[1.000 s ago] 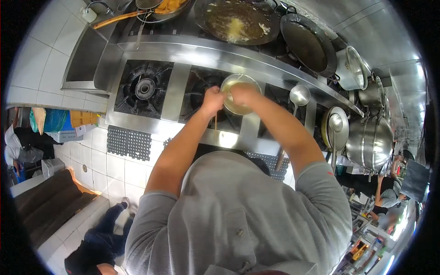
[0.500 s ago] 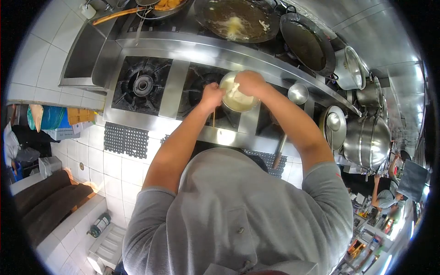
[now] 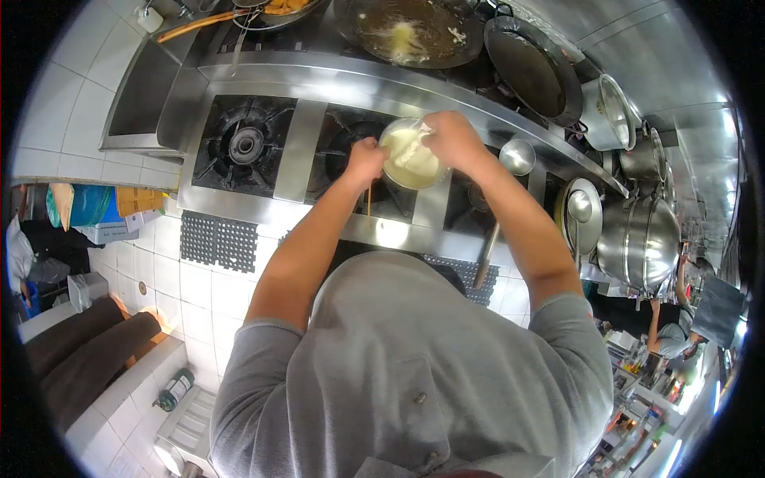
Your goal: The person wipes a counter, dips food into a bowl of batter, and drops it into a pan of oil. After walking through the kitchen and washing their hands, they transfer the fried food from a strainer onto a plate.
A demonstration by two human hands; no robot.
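A round bowl (image 3: 413, 177) of pale, creamy batter is held above the middle burner. My left hand (image 3: 367, 158) is closed at the bowl's left rim, with a thin brown stick (image 3: 369, 203) showing below the hand. At the upper right of the bowl, my right hand (image 3: 451, 142) has its fingers pressed around a pale, batter-coated piece (image 3: 416, 151). That piece hangs over the batter. Beyond the bowl, a large pan of oil (image 3: 414, 36) holds a frothy pale patch and small bits.
A black pan (image 3: 532, 70) stands right of the oil pan. A ladle (image 3: 518, 158), a steel pot (image 3: 610, 115) and large steel bowls (image 3: 637, 243) lie to the right. Fried food (image 3: 285, 6) is at the top. A co-worker (image 3: 673, 338) is at far right.
My right hand has lifted slightly up and to the right, and the pale piece now shows more clearly between its fingers and the batter. The bowl has tilted or shifted slightly.
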